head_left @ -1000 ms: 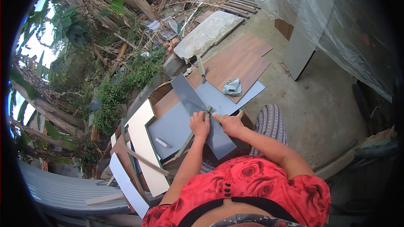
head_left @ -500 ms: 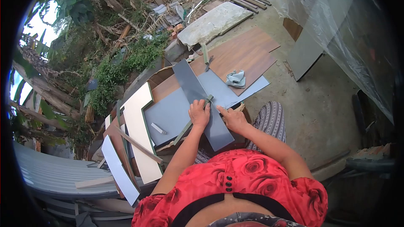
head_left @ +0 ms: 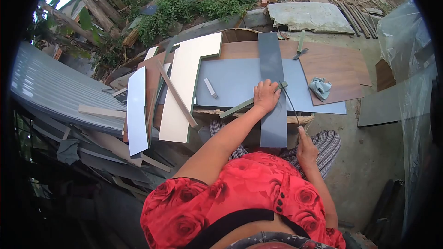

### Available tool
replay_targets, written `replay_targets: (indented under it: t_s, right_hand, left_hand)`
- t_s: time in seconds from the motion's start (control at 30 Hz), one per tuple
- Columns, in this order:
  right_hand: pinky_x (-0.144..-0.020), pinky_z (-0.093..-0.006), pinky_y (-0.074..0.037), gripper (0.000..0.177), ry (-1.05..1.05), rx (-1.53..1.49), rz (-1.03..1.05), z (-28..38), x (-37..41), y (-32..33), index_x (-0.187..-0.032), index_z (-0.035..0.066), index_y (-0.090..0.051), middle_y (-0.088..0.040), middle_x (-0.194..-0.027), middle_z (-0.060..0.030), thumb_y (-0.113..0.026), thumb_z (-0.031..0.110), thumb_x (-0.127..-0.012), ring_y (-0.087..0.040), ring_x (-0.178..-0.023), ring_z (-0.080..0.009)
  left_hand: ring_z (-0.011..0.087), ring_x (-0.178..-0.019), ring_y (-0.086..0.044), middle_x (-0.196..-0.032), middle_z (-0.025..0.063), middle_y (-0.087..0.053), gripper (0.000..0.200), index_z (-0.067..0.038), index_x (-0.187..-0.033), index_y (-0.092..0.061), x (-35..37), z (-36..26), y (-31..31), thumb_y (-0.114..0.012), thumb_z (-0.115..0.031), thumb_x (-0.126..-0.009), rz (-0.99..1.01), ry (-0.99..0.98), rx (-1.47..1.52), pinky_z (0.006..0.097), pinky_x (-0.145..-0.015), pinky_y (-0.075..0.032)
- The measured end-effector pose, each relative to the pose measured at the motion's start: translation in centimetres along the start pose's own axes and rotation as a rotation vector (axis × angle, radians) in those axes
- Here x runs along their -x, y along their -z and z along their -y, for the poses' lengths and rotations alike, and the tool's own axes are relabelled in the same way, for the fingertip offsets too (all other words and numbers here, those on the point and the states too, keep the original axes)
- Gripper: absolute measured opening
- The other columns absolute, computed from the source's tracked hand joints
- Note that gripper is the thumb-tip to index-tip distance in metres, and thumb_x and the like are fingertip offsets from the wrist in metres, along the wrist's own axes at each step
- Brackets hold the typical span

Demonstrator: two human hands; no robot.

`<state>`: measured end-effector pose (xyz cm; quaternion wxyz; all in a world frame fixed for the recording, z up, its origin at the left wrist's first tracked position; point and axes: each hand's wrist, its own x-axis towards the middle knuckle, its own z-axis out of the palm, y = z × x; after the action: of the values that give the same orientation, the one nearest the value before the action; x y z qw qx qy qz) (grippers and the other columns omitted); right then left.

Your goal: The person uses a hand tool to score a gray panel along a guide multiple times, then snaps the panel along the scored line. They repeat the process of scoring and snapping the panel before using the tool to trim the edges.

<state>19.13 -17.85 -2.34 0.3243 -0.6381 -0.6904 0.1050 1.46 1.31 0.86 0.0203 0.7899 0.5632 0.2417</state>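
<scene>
My left hand presses down with its fingers around a narrow green strip, which lies slantwise across a long dark grey board. In my right hand, held low near my knee, is a thin dark rod-like tool. Its far end reaches up to the strip's end, beside the board's right edge. The exact kind of tool does not show. Under the grey board lies a wide blue-grey sheet on the work surface.
Left are a cream panel, a loose wooden strip and a white panel. A small grey block sits on the sheet. A crumpled cloth rests on a brown panel. Plastic sheeting hangs at right.
My right hand has drawn back from the board's edge toward my knee, and the thin tool now shows clearly. The left hand stays on the strip. The view has turned.
</scene>
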Motion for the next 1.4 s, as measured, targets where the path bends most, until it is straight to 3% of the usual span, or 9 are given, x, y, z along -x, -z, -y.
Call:
replay_targets:
  t_s: [0.27, 0.57, 0.67, 0.73, 0.77, 1.0, 1.17, 1.33, 1.4]
  right_hand:
    - [-0.056, -0.0449, -0.048, 0.059, -0.016, 0.125, 0.086, 1.8, -7.0, -2.0, -0.138, 0.02, -0.039, -0.057, -0.08, -0.014, -0.054, 0.008, -0.081, -0.06, -0.063, -0.0338]
    - [-0.05, -0.0417, -0.047, 0.058, -0.075, 0.061, 0.118, 0.1, 1.6, 2.4, -0.136, 0.019, -0.044, -0.055, -0.077, -0.0124, -0.055, 0.004, -0.081, -0.058, -0.059, -0.032]
    - [-0.049, -0.034, -0.047, 0.052, 0.013, -0.419, -0.088, -1.3, 3.0, 3.1, -0.132, 0.014, -0.049, -0.063, -0.089, -0.0105, -0.057, 0.004, -0.082, -0.058, -0.056, -0.0232]
    - [-0.047, -0.0255, -0.044, 0.047, -0.564, -0.993, 0.14, 0.0, 2.3, 5.1, -0.128, 0.009, -0.052, -0.064, -0.1, -0.0082, -0.06, 0.004, -0.082, -0.055, -0.052, -0.0118]
    - [-0.044, -0.022, -0.042, 0.055, -0.633, -1.107, 0.132, 0.3, 1.9, 5.1, -0.131, 0.005, -0.047, -0.062, -0.097, -0.0062, -0.065, 0.003, -0.078, -0.05, -0.05, -0.0059]
    - [-0.039, -0.0237, -0.042, 0.072, -0.652, -1.835, 0.169, 2.4, -0.1, 6.1, -0.135, 0.004, -0.032, -0.057, -0.089, -0.01, -0.066, -0.004, -0.071, -0.051, -0.046, -0.0122]
    - [-0.04, -0.0236, -0.042, 0.049, -0.595, -1.896, 0.233, 1.7, -0.9, 4.4, -0.126, 0.004, -0.04, -0.056, -0.072, -0.0108, -0.058, 0.007, -0.081, -0.053, -0.046, -0.014]
    - [-0.038, -0.0212, -0.038, 0.04, -0.663, -1.707, 0.328, 0.5, -1.9, 2.4, -0.119, 0.002, -0.046, -0.053, -0.071, -0.0087, -0.059, 0.015, -0.084, -0.05, -0.046, -0.0124]
    - [-0.038, -0.0203, -0.036, 0.04, -0.657, -1.924, 0.389, -0.7, -2.3, 1.0, -0.119, 0.002, -0.046, -0.051, -0.074, -0.0075, -0.059, 0.015, -0.084, -0.049, -0.047, -0.0107]
  left_hand:
    - [0.0284, -0.088, -0.05, -0.091, 0.007, -0.049, 0.019, -0.013, -0.089, -0.056, -0.4, 0.6, 0.1, -0.064, -0.027, -0.077, -0.005, -0.015, 0.01, 0.042, -0.073, -0.039]
    - [0.0268, -0.088, -0.048, -0.09, 0.0045, -0.049, 0.017, -0.015, -0.087, -0.056, -0.4, 1.0, -0.2, -0.064, -0.028, -0.079, 0.044, -0.008, 0.021, 0.0414, -0.073, -0.037]
    - [0.0271, -0.089, -0.049, -0.091, 0.0052, -0.049, 0.018, -0.015, -0.089, -0.057, -0.4, 1.0, 0.0, -0.063, -0.029, -0.08, 0.043, -0.028, 0.016, 0.042, -0.074, -0.039]
    - [0.0277, -0.09, -0.051, -0.092, 0.0056, -0.051, 0.019, -0.014, -0.092, -0.058, -0.7, 1.5, -0.1, -0.062, -0.029, -0.08, 0.069, -0.035, 0.067, 0.0423, -0.075, -0.04]
    - [0.0284, -0.091, -0.052, -0.093, 0.0061, -0.053, 0.021, -0.014, -0.094, -0.059, -0.9, 1.9, -0.2, -0.062, -0.03, -0.081, 0.088, -0.026, 0.104, 0.0427, -0.077, -0.042]
    - [0.0294, -0.091, -0.055, -0.093, 0.0076, -0.058, 0.023, -0.011, -0.097, -0.06, -0.7, 1.4, 1.2, -0.064, -0.027, -0.08, 0.162, -0.074, 0.218, 0.0422, -0.078, -0.044]
    - [0.0275, -0.089, -0.054, -0.09, 0.0061, -0.056, 0.023, -0.011, -0.097, -0.061, 0.1, 0.6, 0.5, -0.066, -0.023, -0.078, 0.056, -0.187, 0.123, 0.0395, -0.076, -0.042]
    - [0.0263, -0.089, -0.052, -0.09, 0.0052, -0.054, 0.022, -0.011, -0.095, -0.061, 0.4, 0.3, 0.2, -0.066, -0.022, -0.076, 0.051, -0.195, 0.126, 0.0384, -0.076, -0.039]
    - [0.0258, -0.088, -0.051, -0.089, 0.0051, -0.053, 0.021, -0.012, -0.094, -0.061, 0.4, 0.3, 0.2, -0.066, -0.021, -0.076, 0.052, -0.219, 0.124, 0.0382, -0.075, -0.039]
